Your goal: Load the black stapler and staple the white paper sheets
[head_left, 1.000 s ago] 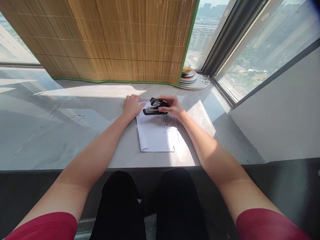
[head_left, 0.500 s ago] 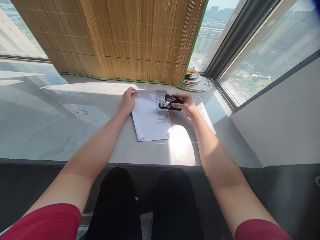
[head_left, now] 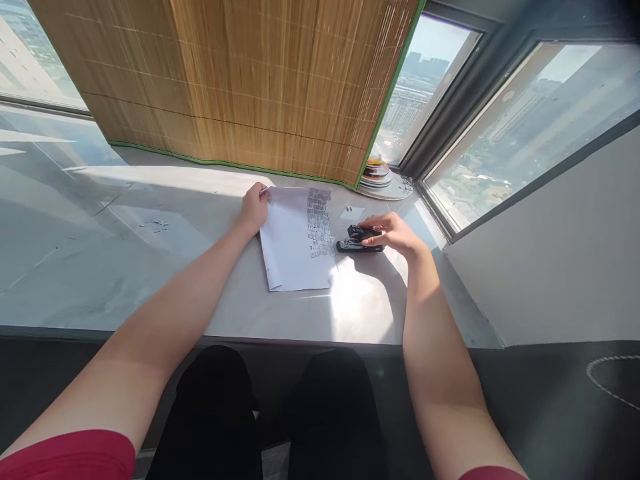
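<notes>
White paper (head_left: 290, 240) lies on the pale stone sill, with many staples (head_left: 319, 223) set in dense rows along its right side. My left hand (head_left: 255, 208) pinches the paper at its upper left corner. Just to the right of the sheet, my right hand (head_left: 393, 235) grips a black stapler (head_left: 365, 241) from above, thumb on the near side. The stapler's nose points left, towards the paper's right edge, and its arm is raised from the base. Whether the base rests on the sill or hovers just over it, I cannot tell.
A bamboo blind (head_left: 240, 80) with green edging hangs behind the paper. Stacked plates (head_left: 383, 181) stand in the window corner. Loose staples (head_left: 155, 225) are scattered on the sill at left, and small dark bits (head_left: 349, 209) lie beyond the stapler. The sill's front edge (head_left: 300, 340) runs above my knees.
My right hand has moved the stapler right and nearer to me, from over the paper's stapled side to beside the sheet. My left hand keeps its corner hold. The view has shifted slightly.
</notes>
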`<action>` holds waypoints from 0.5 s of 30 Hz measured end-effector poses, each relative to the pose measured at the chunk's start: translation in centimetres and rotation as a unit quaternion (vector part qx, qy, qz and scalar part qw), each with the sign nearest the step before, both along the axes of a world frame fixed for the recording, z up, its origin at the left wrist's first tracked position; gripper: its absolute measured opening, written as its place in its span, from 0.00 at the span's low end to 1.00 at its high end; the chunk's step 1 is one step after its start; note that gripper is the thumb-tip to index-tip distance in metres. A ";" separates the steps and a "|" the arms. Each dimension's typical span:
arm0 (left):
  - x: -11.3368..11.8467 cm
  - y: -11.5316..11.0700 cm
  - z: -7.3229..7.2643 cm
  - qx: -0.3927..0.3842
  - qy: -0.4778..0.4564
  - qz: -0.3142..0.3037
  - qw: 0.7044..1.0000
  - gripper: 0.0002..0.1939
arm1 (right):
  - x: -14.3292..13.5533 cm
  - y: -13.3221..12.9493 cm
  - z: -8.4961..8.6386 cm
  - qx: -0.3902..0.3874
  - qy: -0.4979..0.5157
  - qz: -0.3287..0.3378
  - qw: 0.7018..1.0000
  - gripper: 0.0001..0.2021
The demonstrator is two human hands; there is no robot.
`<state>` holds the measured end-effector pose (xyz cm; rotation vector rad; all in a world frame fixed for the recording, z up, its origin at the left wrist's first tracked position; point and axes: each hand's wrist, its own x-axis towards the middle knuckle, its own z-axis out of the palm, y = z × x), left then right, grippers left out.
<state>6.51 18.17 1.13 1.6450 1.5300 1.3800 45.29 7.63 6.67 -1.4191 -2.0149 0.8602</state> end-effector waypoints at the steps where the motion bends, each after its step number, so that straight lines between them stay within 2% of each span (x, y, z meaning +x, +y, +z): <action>1: 0.0 0.1 -0.1 0.002 -0.001 0.004 1.000 0.11 | -0.1 0.1 0.0 -0.001 -0.014 0.014 1.000 0.22; 5: 0.1 0.8 -0.7 0.006 -0.004 0.011 1.000 0.10 | -1.2 0.0 0.7 0.000 -0.063 0.072 0.995 0.24; 9: 0.0 1.4 -1.5 0.011 0.011 0.013 1.000 0.09 | -2.8 -0.8 1.8 -0.003 -0.084 0.100 0.991 0.27; 11: -0.1 1.3 -1.8 0.021 0.033 0.011 0.999 0.07 | -3.8 -1.2 2.1 0.002 -0.075 0.071 0.995 0.31; 13: 0.1 0.9 -1.7 0.049 0.066 0.016 0.997 0.03 | -5.0 -1.4 2.0 0.016 -0.083 0.007 0.996 0.37; 15: 0.6 -0.1 -1.1 0.088 0.101 0.022 0.991 0.08 | -6.3 -1.3 1.7 0.039 -0.144 -0.044 0.988 0.42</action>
